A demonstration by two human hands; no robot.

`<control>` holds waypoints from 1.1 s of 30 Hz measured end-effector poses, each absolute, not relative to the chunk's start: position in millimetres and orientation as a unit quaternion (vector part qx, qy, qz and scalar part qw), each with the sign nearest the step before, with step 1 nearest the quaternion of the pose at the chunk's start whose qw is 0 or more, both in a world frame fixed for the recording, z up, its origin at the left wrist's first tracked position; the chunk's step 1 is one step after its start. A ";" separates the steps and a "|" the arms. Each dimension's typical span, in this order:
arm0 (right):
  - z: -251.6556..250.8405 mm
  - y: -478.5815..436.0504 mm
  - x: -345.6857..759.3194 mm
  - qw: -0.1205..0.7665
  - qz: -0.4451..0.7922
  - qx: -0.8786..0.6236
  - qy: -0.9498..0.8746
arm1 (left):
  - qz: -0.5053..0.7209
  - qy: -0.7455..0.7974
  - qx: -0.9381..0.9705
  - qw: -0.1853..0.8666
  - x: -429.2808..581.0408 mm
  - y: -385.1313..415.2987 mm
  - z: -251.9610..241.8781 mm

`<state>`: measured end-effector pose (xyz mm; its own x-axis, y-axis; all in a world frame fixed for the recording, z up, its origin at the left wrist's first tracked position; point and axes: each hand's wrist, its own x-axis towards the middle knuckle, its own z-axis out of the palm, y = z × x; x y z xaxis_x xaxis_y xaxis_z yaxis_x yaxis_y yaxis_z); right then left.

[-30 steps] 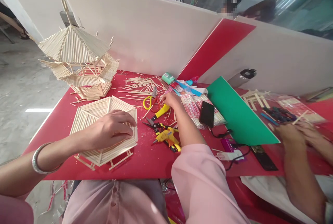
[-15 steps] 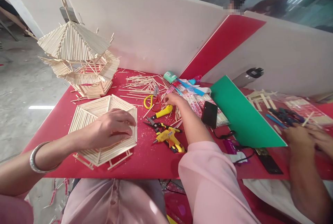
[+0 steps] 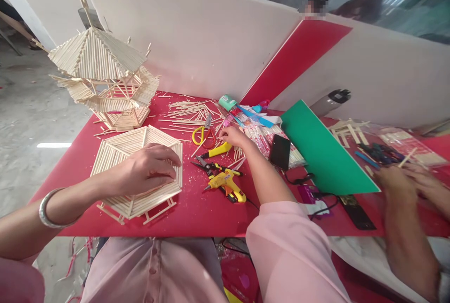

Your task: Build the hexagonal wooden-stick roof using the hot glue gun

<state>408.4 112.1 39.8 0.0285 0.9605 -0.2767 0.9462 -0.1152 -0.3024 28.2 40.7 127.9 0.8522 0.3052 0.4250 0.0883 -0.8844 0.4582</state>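
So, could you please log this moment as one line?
left hand flat on hexagonal stick panel | right hand beside loose sticks | glue gun lying on table

Bright, even daylight, soft shadows; wide-angle bending at edges, slight motion blur.

I see my left hand [image 3: 149,170] lying palm down, its fingers [image 3: 168,161] slightly bent and close together, pressing flat rather than gripping. The bare left forearm [image 3: 87,197] runs in from the lower left, wrist nearly straight. My right hand [image 3: 233,135] is stretched forward past the left, knuckles up, fingertips dipped down and hidden from me, so I can't tell their grip. The right arm is extended, its sleeve [image 3: 291,256] ending below the elbow. The 2 hands are well apart.
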 end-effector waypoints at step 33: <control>102.4 -76.8 226.5 0.443 0.265 -0.543 -0.662 | 0.230 0.071 0.940 0.244 28.4 41.2 126.8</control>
